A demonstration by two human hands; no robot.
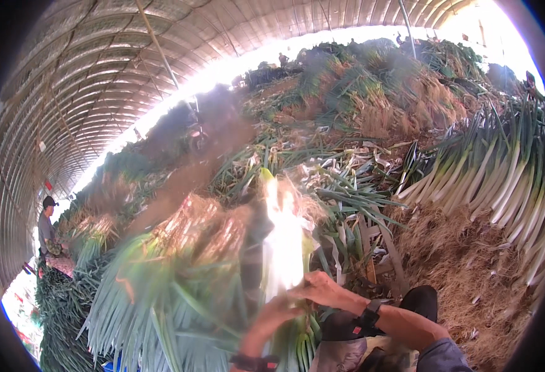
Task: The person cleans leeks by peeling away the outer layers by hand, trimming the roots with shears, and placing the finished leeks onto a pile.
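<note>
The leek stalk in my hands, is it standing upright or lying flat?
Upright. The leek stalk rises with its root end up, while the left hand and right hand grip its lower part.

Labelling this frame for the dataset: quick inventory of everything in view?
held leek: one, white stalk glaring in sunlight, centre, gripped by both hands
trimmed leek stack: many, white stalks with green tops, right
leek heap: many, green leaves with brown roots, lower left
far leek piles: several, green and brown, top
scraps on ground: brown roots and peelings, lower right
tunnel roof: one, grey arched, upper left
another person: one, dark cap, far left
left hand: on the stalk, dark wristband
right hand: on the stalk, black watch
</note>
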